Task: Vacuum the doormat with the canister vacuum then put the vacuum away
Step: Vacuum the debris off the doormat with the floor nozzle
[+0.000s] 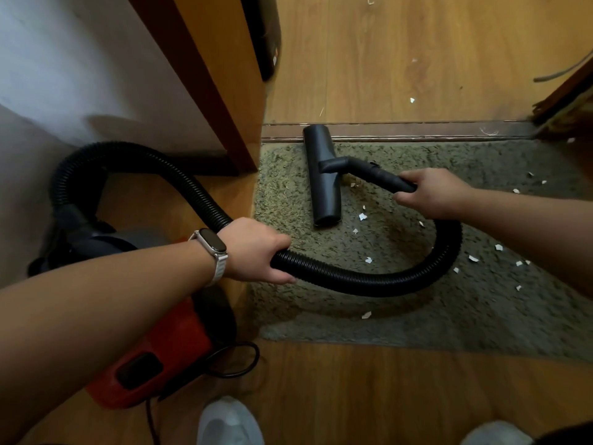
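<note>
Hands | left hand (256,248) grips hose (353,279) | right hand (433,192) grips wand (382,175) (nozzle (322,178) on doormat (481,303))

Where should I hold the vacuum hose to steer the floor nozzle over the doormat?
Grip the rigid tube just behind the floor nozzle, coming from above on its right, as the right hand does: it is stiff and slants up off the doormat. The ribbed hose flexes, so the left hand only supports its slack.
</note>
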`<state>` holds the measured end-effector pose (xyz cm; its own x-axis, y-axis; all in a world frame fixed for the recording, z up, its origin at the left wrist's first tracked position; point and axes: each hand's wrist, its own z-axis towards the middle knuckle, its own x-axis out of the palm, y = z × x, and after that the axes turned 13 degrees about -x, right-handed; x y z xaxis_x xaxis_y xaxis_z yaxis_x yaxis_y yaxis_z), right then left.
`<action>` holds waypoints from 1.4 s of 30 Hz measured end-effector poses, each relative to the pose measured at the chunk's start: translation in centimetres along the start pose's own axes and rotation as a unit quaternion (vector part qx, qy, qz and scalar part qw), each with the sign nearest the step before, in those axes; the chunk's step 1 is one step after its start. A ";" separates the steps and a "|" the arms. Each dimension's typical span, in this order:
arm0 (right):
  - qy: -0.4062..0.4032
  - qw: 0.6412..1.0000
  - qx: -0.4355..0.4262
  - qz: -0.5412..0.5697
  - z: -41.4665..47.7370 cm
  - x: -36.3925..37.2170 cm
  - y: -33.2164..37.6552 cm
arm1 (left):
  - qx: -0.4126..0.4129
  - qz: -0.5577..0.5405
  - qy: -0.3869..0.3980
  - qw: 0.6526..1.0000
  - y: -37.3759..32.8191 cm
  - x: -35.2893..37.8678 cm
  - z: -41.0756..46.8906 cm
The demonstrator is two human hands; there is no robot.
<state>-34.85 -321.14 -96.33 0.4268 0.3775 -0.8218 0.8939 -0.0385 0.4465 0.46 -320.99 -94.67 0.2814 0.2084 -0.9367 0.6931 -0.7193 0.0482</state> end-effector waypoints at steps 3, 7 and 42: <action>-0.002 1.000 -0.021 -0.017 -0.4 0.4 0.4 | 0.003 0.009 0.016 1.000 -0.3 -0.2 -0.1; 0.021 0.998 -0.047 -0.037 -1.3 0.5 1.1 | 0.010 0.023 0.017 1.000 -0.7 -0.4 0.1; 0.037 0.997 0.029 -0.056 -8.4 -0.9 -5.7 | 0.105 0.019 -0.014 0.994 -5.8 0.5 6.5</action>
<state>-41.47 -313.51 -95.12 0.3154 0.4494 -0.8358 0.9425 -0.0458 0.3310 -7.73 -321.08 -97.63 0.2849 0.1625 -0.9447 0.5273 -0.8496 0.0129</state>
